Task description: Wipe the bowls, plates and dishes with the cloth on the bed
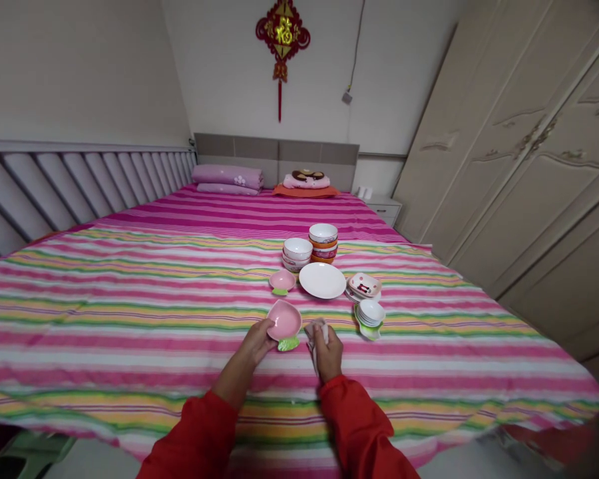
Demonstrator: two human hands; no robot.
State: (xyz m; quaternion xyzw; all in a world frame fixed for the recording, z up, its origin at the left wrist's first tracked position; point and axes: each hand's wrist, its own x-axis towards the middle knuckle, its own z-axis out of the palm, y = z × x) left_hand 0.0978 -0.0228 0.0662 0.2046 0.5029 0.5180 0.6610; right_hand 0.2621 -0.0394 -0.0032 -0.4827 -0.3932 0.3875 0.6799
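Observation:
My left hand (258,340) grips the rim of a pink peach-shaped dish (284,320) with a green leaf tip, tilted up off the striped bedspread (130,313). My right hand (328,352) is closed round a crumpled pale cloth (315,330) just right of the dish. Beyond them lie a smaller pink peach dish (282,281) and a white plate (322,280). Two stacks of bowls (297,253) (323,242) stand behind the plate. Both sleeves are red.
A patterned dish on plates (364,286) and small white bowls on a green dish (371,316) sit to the right. Pillows (228,178) lie at the headboard. A wardrobe (529,166) stands right, a nightstand (384,207) beside the bed.

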